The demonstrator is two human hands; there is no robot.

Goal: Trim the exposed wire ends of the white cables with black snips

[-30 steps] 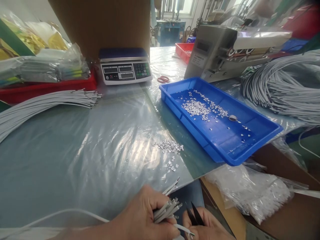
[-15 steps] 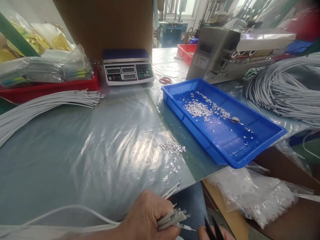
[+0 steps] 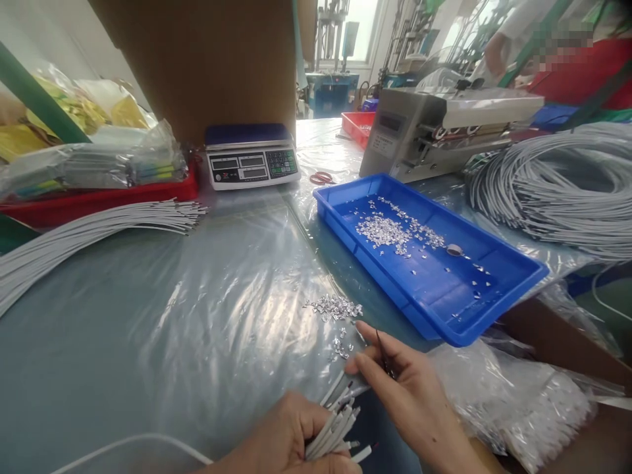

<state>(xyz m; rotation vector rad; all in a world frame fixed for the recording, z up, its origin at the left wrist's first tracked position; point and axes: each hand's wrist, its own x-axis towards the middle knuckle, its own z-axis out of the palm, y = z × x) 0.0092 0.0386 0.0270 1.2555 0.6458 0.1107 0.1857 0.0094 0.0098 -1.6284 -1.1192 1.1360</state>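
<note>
My left hand [image 3: 286, 438] is closed around a bundle of white cable ends [image 3: 336, 424] at the bottom edge of the table. My right hand [image 3: 405, 392] is just right of it, pinching black tweezers [image 3: 384, 355] whose tips point up toward the small metal pieces [image 3: 333, 307] scattered on the plastic-covered table. The forefinger of my right hand reaches out beside the cable tips. A blue tray [image 3: 513, 289] holding more of the small metal pieces [image 3: 390, 230] lies to the right.
A weighing scale [image 3: 251, 158] stands at the back by a large cardboard box [image 3: 197, 59]. White cables [image 3: 93, 230] lie at left, a coil of cables [image 3: 563, 184] at right. Red scissors [image 3: 322, 178], a grey machine [image 3: 434, 131], a red tray [image 3: 99, 197] and plastic bags [image 3: 513, 395] surround the work area.
My right hand has come up from the bottom edge with the tweezers to the cable tips and the loose metal pieces. The camera tilted down a little.
</note>
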